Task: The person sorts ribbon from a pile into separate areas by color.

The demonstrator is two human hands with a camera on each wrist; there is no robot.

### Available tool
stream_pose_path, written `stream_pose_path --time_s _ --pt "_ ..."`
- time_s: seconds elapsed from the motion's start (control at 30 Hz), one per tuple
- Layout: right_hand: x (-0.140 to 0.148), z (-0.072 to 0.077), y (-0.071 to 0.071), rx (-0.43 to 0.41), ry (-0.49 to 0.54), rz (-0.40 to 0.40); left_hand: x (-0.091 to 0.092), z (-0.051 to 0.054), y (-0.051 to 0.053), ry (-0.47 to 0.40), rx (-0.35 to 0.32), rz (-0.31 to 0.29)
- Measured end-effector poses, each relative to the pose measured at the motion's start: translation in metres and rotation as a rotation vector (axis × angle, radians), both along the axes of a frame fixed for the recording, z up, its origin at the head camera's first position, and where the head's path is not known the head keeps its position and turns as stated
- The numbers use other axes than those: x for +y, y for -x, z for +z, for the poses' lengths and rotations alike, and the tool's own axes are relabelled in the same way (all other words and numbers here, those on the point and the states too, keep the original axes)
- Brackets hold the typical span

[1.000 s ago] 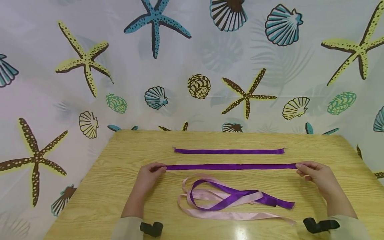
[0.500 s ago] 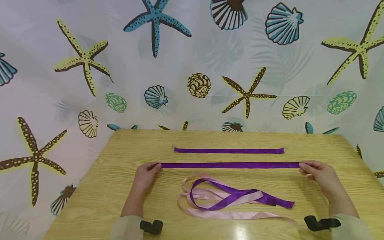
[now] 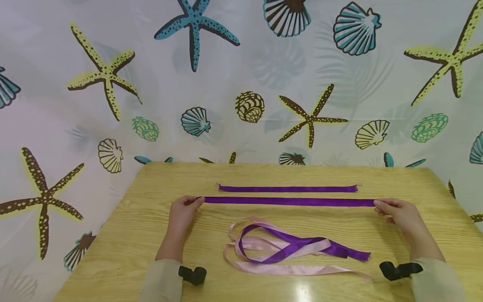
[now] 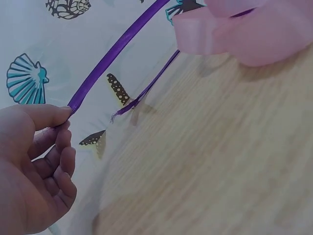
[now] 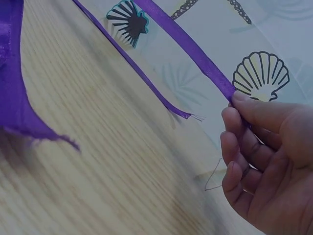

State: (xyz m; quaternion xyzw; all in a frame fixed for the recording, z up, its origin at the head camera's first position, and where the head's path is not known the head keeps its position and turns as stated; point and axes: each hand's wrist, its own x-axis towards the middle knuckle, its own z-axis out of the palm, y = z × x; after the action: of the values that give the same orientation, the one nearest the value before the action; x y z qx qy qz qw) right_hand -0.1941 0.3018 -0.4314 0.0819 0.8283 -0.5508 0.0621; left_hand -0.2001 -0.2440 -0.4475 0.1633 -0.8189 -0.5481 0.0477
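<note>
A purple ribbon (image 3: 288, 201) is stretched straight and level between both hands, above the wooden table (image 3: 143, 235). My left hand (image 3: 183, 214) pinches its left end between thumb and forefinger, which the left wrist view shows closely. Its right end is pinched by my right hand (image 3: 401, 214), with the other fingers loosely curled. Just beyond it, a shorter purple ribbon (image 3: 286, 189) lies flat on the table, its frayed end (image 5: 188, 116) visible in the right wrist view. Nearer the front, a loosely looped purple ribbon (image 3: 286, 254) lies among pink ribbon (image 3: 279, 268).
A white cloth (image 3: 226, 75) printed with starfish and shells hangs behind the table and along its sides. Black wrist mounts (image 3: 192, 275) sit at the sleeve cuffs. Light reflects off the table near its front edge.
Both hands have carried the stretched ribbon away from the body, nearer the short ribbon at the back. It was pulled a little wider on the way. The looped ribbons have stayed put.
</note>
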Motion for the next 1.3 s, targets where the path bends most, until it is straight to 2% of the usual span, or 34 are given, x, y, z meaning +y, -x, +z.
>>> stream_pose_path --time_s 0.3,0.63,0.77,1.03,1.2,1.3 --pt "0.001 -0.003 0.023 -0.043 0.045 -0.031 0.003 0.000 0.024 0.052 0.017 -0.049" --pt "-0.007 -0.009 0.042 -0.142 -0.031 -0.159 0.008 -0.008 0.041 0.191 -0.027 -0.015" --pt "-0.013 -0.008 0.044 -0.145 -0.060 -0.185 0.011 -0.007 0.044 0.237 -0.041 0.011" --pt "-0.027 -0.007 0.043 -0.165 -0.084 -0.263 0.019 -0.004 0.041 0.318 -0.131 0.048" --pt "-0.031 -0.007 0.044 -0.207 -0.185 -0.274 0.019 -0.007 0.044 0.363 -0.160 0.071" --pt "-0.033 -0.005 0.043 -0.204 -0.250 -0.270 0.019 -0.007 0.045 0.370 -0.170 0.082"
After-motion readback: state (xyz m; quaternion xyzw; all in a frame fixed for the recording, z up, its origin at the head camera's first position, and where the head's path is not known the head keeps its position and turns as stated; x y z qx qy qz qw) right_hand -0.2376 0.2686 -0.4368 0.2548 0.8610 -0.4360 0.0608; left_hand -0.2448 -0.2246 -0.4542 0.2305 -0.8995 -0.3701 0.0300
